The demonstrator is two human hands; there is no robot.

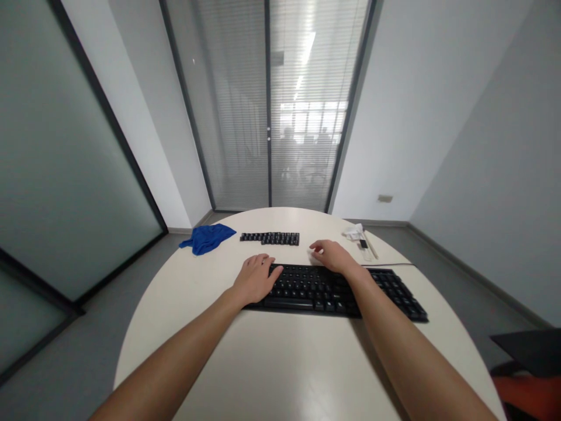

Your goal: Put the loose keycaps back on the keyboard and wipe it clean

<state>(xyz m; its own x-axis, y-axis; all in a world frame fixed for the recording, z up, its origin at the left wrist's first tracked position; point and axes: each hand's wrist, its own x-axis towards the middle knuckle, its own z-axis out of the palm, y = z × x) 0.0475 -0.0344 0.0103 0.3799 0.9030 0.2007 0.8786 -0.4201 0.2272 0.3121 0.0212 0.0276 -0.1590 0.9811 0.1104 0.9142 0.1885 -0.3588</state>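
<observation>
A black keyboard [302, 292] lies across the table in front of me. My left hand [255, 278] rests over its left end, fingers stretched toward the far edge and thumb spread onto the keys. Above the far edge, right of the middle, is my right hand [332, 255]. Its fingers are bent and point left, with a gap showing between finger and thumb; I make out nothing in it. Behind the keyboard, small black keycaps [280, 238] with light markings stand in close rows. My right forearm hides part of the keyboard.
The round pale table [245, 356] carries a crumpled blue cloth [208, 238] at the far left. At the far right lie a white crumpled item [353, 232], a small black-and-white item [363, 244] and a thin pale stick [370, 245]. A cable [390, 264] runs right. A chair [530, 374] stands at the lower right.
</observation>
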